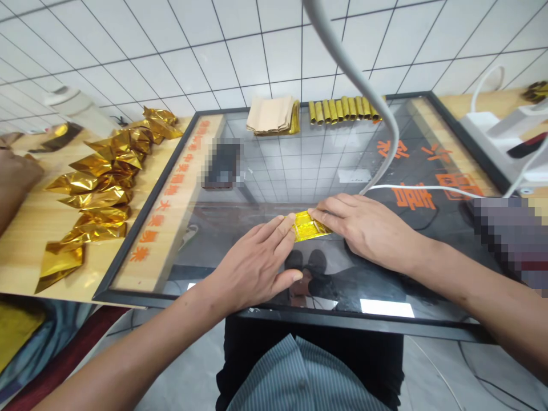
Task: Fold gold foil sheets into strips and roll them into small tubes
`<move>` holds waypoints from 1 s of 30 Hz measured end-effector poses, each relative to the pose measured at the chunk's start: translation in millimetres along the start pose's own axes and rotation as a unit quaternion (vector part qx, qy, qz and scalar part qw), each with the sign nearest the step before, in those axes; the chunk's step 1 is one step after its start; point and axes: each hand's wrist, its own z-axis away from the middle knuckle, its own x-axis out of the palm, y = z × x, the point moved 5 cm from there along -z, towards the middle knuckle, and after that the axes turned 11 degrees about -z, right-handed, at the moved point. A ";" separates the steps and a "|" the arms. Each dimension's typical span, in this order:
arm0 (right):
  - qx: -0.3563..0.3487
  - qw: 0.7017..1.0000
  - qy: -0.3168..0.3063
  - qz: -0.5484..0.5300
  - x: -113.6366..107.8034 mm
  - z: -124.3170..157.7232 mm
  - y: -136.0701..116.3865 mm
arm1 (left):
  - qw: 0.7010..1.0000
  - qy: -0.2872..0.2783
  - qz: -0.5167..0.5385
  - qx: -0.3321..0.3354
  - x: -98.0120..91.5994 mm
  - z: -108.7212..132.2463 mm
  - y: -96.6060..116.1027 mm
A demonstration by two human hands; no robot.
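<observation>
On the dark glass panel before me lies a small strip of gold foil paper, creased and partly covered by my fingers. My left hand rests flat, its fingertips on the strip's left end and its thumb spread away over the glass. At the right end, the fingers of my right hand are bent together and gripping the foil edge; its thumb is mostly hidden. Behind them stand a stack of brown-backed foil sheets and a row of small rolled gold tubes.
Folded gold foil pieces are lined up on the wooden table to the left, near another person's arm. A thick grey cable hangs over the panel. White power strips and a blurred dark object are at right.
</observation>
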 end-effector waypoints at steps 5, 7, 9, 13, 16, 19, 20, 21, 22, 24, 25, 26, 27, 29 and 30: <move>0.006 1.000 -0.020 -0.002 2.3 -0.1 -1.1 | 1.000 0.003 -0.008 0.013 0.1 -1.4 -1.4; 0.010 1.000 -0.026 -0.002 2.0 -0.8 -2.5 | 1.000 0.004 -0.006 0.015 0.9 -1.2 -1.7; 0.018 0.999 -0.028 0.001 1.5 -2.0 -3.4 | 1.000 0.002 -0.003 0.013 1.3 -1.4 -2.3; 0.031 0.999 -0.022 0.015 1.6 -3.6 -1.2 | 1.000 0.002 -0.011 0.019 0.2 -2.7 -3.4; 0.024 1.000 -0.016 0.000 1.1 -1.3 4.5 | 1.000 -0.001 -0.009 0.022 -0.1 -3.9 -4.2; 0.023 0.999 -0.021 -0.007 -0.7 2.5 10.5 | 1.000 -0.012 -0.004 0.019 1.0 -4.5 -4.4; 0.025 0.999 -0.027 -0.003 -1.1 3.4 11.7 | 1.000 -0.015 -0.003 0.017 1.3 -4.5 -4.3; 0.028 0.999 -0.033 0.003 -1.5 4.1 12.3 | 1.000 -0.016 -0.002 0.017 1.5 -4.4 -4.0; 0.030 0.999 -0.037 0.007 -1.7 4.6 12.6 | 1.000 -0.016 0.000 0.016 1.6 -4.1 -3.8; 0.036 0.999 -0.036 0.003 -1.8 5.1 13.1 | 1.000 -0.015 0.004 0.015 1.6 -3.2 -3.7; 0.040 0.999 -0.031 -0.006 -1.6 5.3 13.9 | 1.000 -0.013 0.005 0.014 1.5 -2.5 -3.9; 0.044 0.999 -0.026 -0.018 -1.0 5.7 15.0 | 1.000 -0.011 0.007 0.012 1.4 -1.9 -4.3; 0.047 0.998 -0.021 -0.033 -0.4 6.2 16.2 | 1.000 -0.008 0.008 0.011 1.3 -1.2 -4.7; 0.044 0.997 -0.011 -0.062 0.6 7.5 17.8 | 1.000 -0.005 0.013 0.010 1.6 0.1 -5.3; 0.042 0.996 -0.010 -0.075 0.9 8.1 18.2 | 1.000 -0.002 0.016 0.009 1.7 0.6 -5.4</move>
